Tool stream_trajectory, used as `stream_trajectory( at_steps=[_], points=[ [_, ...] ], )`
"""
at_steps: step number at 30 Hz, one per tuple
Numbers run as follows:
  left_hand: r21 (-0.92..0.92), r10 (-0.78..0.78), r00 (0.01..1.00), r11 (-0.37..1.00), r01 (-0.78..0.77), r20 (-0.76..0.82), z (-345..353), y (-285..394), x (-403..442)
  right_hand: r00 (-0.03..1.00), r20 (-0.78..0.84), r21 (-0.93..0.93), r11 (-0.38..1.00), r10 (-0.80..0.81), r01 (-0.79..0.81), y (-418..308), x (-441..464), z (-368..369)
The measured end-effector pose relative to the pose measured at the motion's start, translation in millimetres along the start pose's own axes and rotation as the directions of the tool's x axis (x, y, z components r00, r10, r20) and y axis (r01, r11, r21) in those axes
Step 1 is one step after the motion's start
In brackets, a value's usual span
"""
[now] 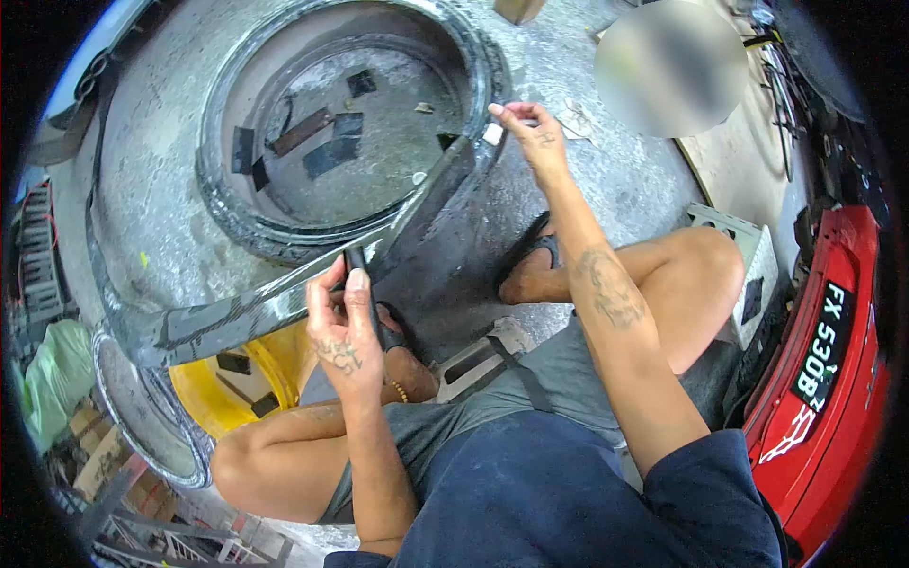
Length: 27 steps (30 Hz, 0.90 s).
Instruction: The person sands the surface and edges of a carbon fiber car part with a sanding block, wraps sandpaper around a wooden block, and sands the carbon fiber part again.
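My left hand (346, 331) is closed round a slim black tool (356, 260), held upright against the near edge of a long dark panel (256, 298) with a glossy carbon-like weave. What kind of tool it is, I cannot make out. The panel slants from lower left to upper right across the near side of a big round tyre-like ring (213, 123) on the floor. At the panel's far right end, my right hand (540, 137) pinches thumb and fingers together at a small white piece (492, 133).
Dark scraps (333, 147) lie inside the ring. A yellow round container (204, 388) stands under the panel's left end. To the right are a light step stool (748, 246) and a red car panel (843, 312) with a number plate. A green plastic bag (62, 374) is at far left.
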<state>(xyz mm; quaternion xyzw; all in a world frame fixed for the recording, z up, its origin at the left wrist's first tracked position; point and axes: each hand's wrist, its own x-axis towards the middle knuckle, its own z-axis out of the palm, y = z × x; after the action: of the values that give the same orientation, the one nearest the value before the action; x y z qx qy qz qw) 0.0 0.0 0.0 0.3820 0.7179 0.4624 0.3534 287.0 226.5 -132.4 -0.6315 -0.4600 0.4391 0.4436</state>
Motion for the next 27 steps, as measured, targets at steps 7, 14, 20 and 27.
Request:
stream_trajectory(
  at_steps=[7,14,20,27],
  points=[
    [-0.020,-0.027,0.999,0.999,0.028,0.026,1,5,-1,0.919,0.380,-0.397,0.879,-0.106,0.266,-112,-90,54],
    [-0.032,0.017,1.000,0.999,-0.017,-0.002,2,-1,-2,0.889,0.458,-0.340,0.920,-0.020,0.196,-96,-80,36],
    [0.032,0.030,1.000,0.999,-0.030,0.010,4,4,0,0.943,0.308,0.044,0.992,-0.126,0.118,-72,-34,70],
    [0.188,0.076,0.990,0.977,-0.097,0.117,-3,32,17,0.962,0.237,0.155,0.982,-0.139,0.104,-37,-37,88]
  ],
)
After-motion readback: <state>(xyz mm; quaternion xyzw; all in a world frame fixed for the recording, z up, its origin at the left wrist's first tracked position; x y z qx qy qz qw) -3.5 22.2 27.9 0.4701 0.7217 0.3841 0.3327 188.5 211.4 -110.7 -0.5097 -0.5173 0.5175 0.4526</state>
